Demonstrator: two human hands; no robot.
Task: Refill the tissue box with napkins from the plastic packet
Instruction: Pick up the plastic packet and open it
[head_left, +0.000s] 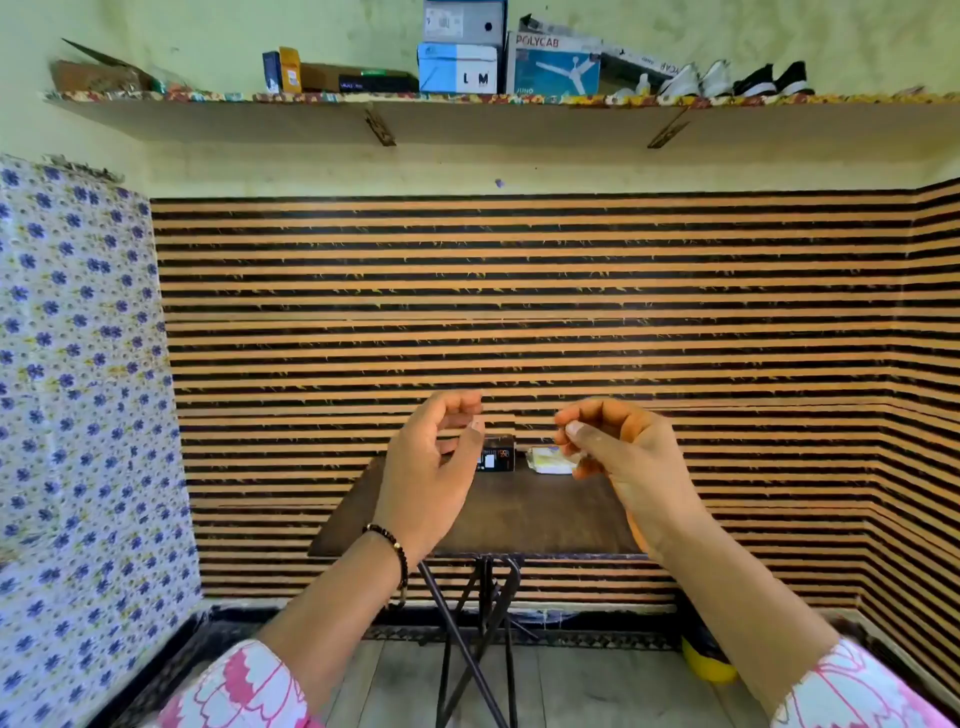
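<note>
While both hands, left hand & right hand, hover half-curled & empty, a rushed grab could knock the tissue box or plastic packet off the small table.

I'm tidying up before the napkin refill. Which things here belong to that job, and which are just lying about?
For the job: tissue box; plastic packet; folding table under both.

Lying about: shelf boxes; fan carton; shoes; yellow object on the floor.

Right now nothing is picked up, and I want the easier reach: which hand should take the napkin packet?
Probably the right hand. It hovers empty, directly in front of the napkin packet, while the left hand is nearer the tissue box.
</note>
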